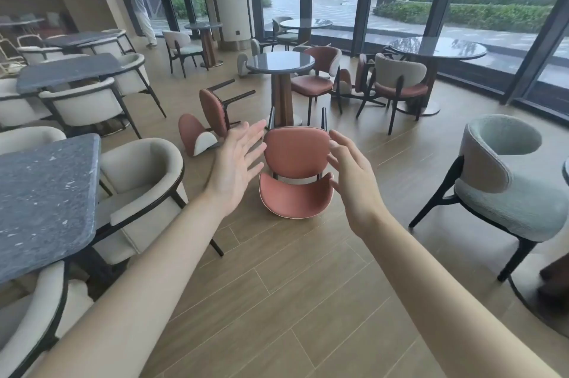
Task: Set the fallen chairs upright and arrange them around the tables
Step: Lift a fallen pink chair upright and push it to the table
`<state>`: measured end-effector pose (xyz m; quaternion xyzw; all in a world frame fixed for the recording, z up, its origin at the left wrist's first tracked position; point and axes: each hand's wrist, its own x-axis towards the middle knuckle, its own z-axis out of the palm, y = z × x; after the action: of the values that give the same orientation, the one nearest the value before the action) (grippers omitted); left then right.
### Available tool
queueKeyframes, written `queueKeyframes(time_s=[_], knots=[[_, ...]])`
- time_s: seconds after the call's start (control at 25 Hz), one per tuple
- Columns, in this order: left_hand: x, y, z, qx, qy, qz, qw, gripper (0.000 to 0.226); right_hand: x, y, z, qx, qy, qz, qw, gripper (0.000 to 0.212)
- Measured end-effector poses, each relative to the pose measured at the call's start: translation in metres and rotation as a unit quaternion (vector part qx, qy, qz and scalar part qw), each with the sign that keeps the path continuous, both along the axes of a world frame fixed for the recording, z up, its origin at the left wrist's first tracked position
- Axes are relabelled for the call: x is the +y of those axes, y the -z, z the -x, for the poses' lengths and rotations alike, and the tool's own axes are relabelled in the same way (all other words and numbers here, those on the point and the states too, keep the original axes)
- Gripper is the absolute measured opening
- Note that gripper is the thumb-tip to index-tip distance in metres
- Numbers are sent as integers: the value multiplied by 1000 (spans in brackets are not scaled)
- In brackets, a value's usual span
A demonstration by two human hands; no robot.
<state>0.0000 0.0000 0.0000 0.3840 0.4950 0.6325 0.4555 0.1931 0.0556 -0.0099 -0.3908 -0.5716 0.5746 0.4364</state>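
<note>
On the wooden floor (308, 300) a tipped red chair (297, 171) lies between empty, spread hands, left (235, 168) and right (354, 183).

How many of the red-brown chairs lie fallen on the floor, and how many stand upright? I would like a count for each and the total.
Fallen red-brown chairs: 3 (front fallen chair, left fallen chair, far fallen chair)
Upright red-brown chairs: 2 (middle upright chair, right upright chair)
Total: 5

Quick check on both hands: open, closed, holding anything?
Left hand: open, fingers spread, holding nothing.
Right hand: open, holding nothing, beside the fallen red chair.
</note>
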Motion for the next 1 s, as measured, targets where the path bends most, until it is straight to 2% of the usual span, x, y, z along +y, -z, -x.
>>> queueKeyframes(time_s=[0.2,0.4,0.56,0.64,1.0], knots=[[51,24,16,-43,-8,18,999,64,50,23,31,-22,-1,17,1000,45],[162,49,73,-72,-27,27,997,53,150,40,97,-28,21,30,999,40],[235,57,110,-105,-41,35,993,44,215,47,136,6,43,57,997,43],[275,60,129,-111,-40,40,992,42,255,53,157,22,52,68,996,37],[457,100,194,-183,-43,53,981,45,436,96,229,56,59,93,992,26]])
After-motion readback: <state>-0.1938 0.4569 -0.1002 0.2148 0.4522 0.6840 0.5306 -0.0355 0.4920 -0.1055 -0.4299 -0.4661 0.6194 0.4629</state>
